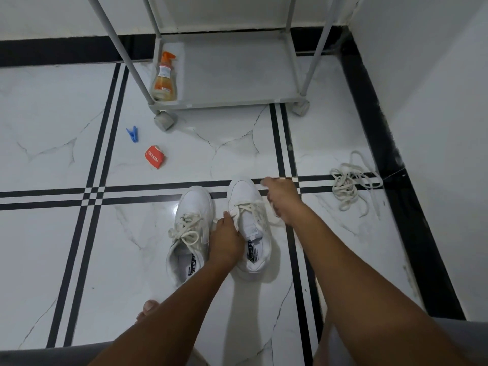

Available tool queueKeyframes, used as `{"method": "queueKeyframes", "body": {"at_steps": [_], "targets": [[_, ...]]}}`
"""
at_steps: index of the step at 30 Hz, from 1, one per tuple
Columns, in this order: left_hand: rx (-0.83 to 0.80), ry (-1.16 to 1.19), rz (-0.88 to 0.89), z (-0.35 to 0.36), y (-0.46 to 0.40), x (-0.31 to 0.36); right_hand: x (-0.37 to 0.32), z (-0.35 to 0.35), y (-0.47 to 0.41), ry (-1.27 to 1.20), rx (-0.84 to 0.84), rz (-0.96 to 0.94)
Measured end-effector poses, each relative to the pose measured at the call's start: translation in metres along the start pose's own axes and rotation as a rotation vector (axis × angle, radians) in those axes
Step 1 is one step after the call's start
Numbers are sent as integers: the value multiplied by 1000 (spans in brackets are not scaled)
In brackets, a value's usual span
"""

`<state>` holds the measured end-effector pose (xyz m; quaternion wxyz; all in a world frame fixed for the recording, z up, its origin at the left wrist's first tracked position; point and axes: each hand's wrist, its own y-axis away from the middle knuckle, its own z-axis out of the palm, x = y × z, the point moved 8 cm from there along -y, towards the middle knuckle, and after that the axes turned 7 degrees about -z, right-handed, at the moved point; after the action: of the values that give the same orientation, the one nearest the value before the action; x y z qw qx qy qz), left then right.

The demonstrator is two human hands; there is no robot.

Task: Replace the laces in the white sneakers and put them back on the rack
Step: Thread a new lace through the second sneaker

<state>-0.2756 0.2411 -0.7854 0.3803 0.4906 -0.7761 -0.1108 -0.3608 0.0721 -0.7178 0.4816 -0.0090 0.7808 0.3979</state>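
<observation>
Two white sneakers stand side by side on the tiled floor, toes pointing away from me. The left sneaker (188, 233) carries a cream lace tied over its tongue. The right sneaker (250, 233) has a cream lace (253, 210) crossing its eyelets. My left hand (227, 239) grips the inner side of the right sneaker's upper by the lace. My right hand (284, 199) is blurred on the sneaker's outer side, and it pinches the lace end there. A tangled pile of loose off-white laces (353, 186) lies on the floor to the right.
A grey wheeled rack (237, 101) stands ahead, with an orange spray bottle (165, 77) on its bottom shelf. A blue clothes peg (132, 133) and a crushed red paper cup (155, 157) lie on the floor at left. A white wall closes the right side.
</observation>
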Motion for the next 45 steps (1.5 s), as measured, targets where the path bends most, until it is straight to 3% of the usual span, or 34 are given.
{"method": "queueKeyframes", "body": {"at_steps": [2,6,11,14,17,20,22,26,32,35,37,38,41,42,45], "targets": [[-37,54,-15,1,0,-3,15,-3,-5,397,-22,-78],[-70,163,36,-2,9,-1,29,14,-3,612,-173,-129],[193,684,-9,-47,20,5,18,11,1,819,39,-219],[281,1040,-137,-68,17,8,0,5,9,822,146,-311],[208,1246,-193,-79,8,18,-11,-2,15,712,267,-390],[60,1617,-312,-77,7,27,-13,-5,17,565,323,-409],[-38,1731,-352,-75,5,33,-13,3,13,470,210,-372],[-229,1768,-371,-70,5,46,-9,44,21,120,-190,-184],[-366,1948,-349,-83,6,68,-8,62,34,84,-391,-167],[-356,2009,-322,-99,1,71,-7,61,37,150,-452,-200],[-273,1967,-287,-110,-6,64,-6,56,32,148,-422,-190],[-207,1814,-252,-116,-10,59,-5,54,30,119,-409,-161],[-8,909,-90,-132,-14,53,-1,49,27,-170,-385,6],[-26,765,-56,-129,-13,56,-1,50,26,-283,-391,52],[-303,651,-54,-103,-2,62,-4,50,25,-530,-398,107]]}}
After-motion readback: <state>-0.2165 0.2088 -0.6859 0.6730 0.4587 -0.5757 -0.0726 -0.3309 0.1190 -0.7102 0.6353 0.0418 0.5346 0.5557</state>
